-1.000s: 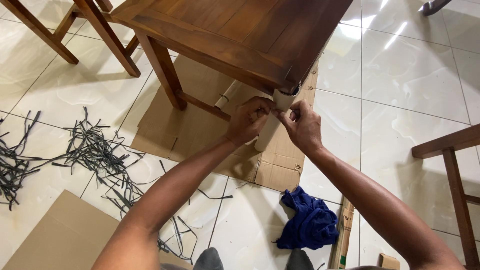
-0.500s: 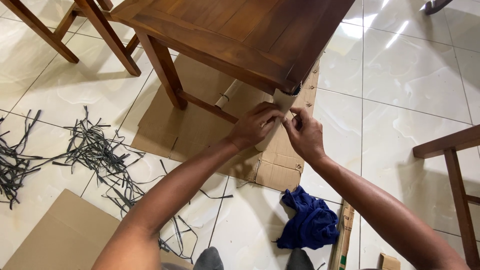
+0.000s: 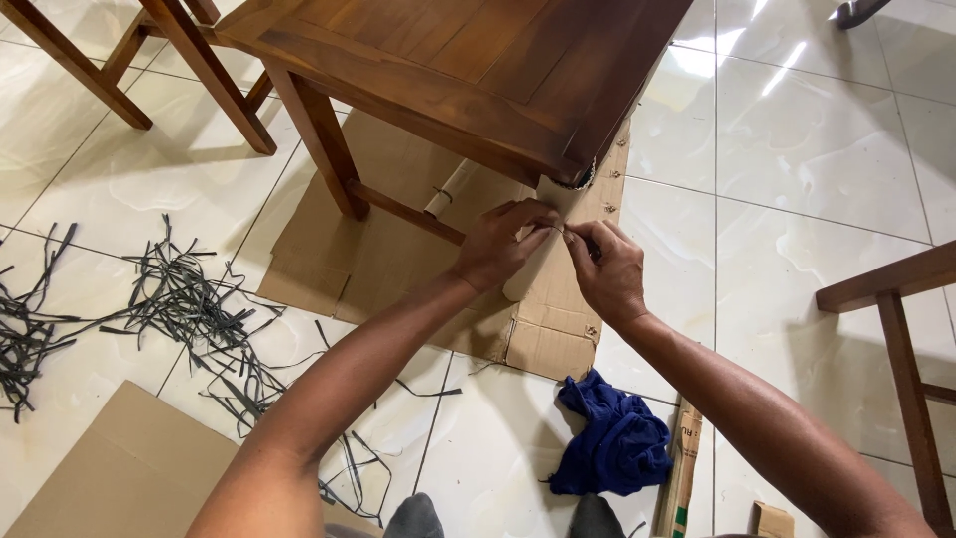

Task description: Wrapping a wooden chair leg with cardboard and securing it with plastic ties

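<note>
Cloth (image 3: 615, 446), blue and crumpled, lies on the tiles nearer than the right hand (image 3: 605, 271). Both hands meet at the wrapped leg (image 3: 538, 249) under the table (image 3: 468, 70): left hand (image 3: 503, 244) clasped round it, right fingertips pinched on the wrap's edge. Wrap looks thin, soft and easily torn; best gripped at that loose edge. Both arms reach forward, extended.

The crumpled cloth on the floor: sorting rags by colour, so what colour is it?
Dark blue cloth, clearest in the head view.

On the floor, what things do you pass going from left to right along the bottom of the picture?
Flat cardboard sheet → black strap scraps → blue cloth → narrow cardboard box → wooden chair frame.
</note>
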